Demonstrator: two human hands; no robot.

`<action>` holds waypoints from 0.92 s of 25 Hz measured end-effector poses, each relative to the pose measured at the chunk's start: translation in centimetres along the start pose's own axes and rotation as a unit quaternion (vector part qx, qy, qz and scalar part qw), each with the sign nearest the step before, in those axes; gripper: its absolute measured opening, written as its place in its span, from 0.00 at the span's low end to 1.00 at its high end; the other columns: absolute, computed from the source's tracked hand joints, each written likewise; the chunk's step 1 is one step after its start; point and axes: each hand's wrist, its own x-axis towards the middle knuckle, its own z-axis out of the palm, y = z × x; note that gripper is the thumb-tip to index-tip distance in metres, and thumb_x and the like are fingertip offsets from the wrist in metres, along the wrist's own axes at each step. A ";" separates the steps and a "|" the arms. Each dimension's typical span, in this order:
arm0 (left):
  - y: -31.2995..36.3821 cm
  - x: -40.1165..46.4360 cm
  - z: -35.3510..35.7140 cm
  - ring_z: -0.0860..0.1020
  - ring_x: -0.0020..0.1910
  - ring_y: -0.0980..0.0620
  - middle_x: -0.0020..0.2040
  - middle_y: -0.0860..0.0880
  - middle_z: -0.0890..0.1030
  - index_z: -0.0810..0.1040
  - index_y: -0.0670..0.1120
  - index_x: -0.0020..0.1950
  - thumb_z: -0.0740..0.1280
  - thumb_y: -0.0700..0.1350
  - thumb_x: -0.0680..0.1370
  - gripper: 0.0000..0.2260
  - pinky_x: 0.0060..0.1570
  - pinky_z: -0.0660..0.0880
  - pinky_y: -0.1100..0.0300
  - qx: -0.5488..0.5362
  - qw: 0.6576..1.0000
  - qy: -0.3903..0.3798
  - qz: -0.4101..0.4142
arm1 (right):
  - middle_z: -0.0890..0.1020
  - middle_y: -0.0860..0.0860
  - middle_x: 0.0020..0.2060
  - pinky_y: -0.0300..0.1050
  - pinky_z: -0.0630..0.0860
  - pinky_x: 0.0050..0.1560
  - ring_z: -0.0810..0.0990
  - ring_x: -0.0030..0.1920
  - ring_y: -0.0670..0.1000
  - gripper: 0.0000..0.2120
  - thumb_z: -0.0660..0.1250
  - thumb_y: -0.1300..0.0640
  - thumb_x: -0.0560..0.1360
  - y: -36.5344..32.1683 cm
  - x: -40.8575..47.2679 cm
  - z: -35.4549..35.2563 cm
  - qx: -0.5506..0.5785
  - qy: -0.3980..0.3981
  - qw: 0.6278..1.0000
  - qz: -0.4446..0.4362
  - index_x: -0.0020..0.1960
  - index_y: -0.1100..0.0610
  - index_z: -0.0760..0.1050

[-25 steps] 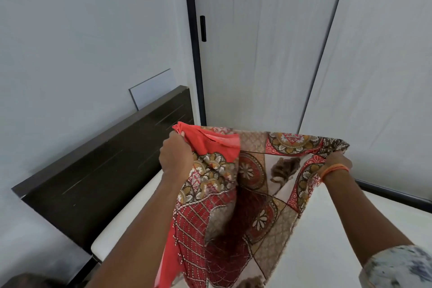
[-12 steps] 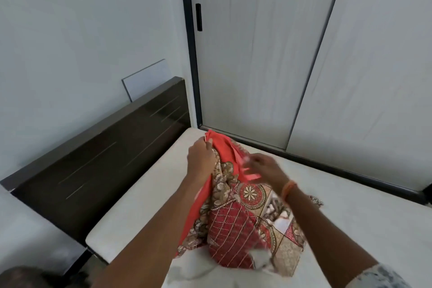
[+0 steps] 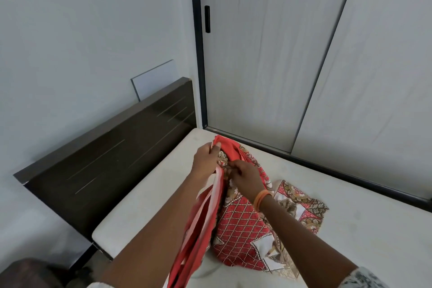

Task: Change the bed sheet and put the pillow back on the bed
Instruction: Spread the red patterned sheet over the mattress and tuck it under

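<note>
A dark headboard stands at the left, against the bare mattress. The left hand grips the red edge of the patterned bed sheet, which is bunched on the mattress; just beside it, the right hand pinches the same cloth

- The left hand grips the red edge of the patterned bed sheet and holds it up above the bare mattress
- The right hand, with an orange band on the wrist, pinches the same bunched cloth just beside the left hand
- The rest of the sheet lies crumpled on the mattress
- A dark headboard stands against the wall, near pale sliding doors
</note>
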 end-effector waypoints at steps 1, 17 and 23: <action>-0.5 -0.3 -0.4 0.82 0.50 0.45 0.50 0.45 0.84 0.80 0.44 0.57 0.65 0.55 0.80 0.16 0.50 0.79 0.52 -0.039 0.999 -0.035 -0.007 | 0.82 0.50 0.39 0.31 0.72 0.37 0.76 0.33 0.40 0.10 0.64 0.65 0.77 0.0 0.1 -0.1 0.026 0.012 0.999 0.014 0.55 0.60 0.82; 1.3 2.0 -6.4 0.80 0.44 0.39 0.41 0.40 0.81 0.77 0.39 0.40 0.62 0.47 0.82 0.16 0.41 0.69 0.54 0.124 0.967 0.216 0.045 | 0.78 0.67 0.60 0.50 0.73 0.55 0.75 0.63 0.66 0.16 0.59 0.62 0.81 11.1 1.5 -15.6 -0.015 0.296 0.875 0.383 0.62 0.72 0.74; 3.6 0.5 -1.5 0.78 0.38 0.46 0.35 0.49 0.76 0.74 0.45 0.37 0.59 0.51 0.83 0.18 0.37 0.66 0.56 0.185 0.965 0.150 0.106 | 0.79 0.65 0.55 0.46 0.77 0.49 0.79 0.51 0.61 0.23 0.72 0.54 0.70 10.3 1.5 -12.0 -0.003 0.218 0.908 0.357 0.59 0.66 0.75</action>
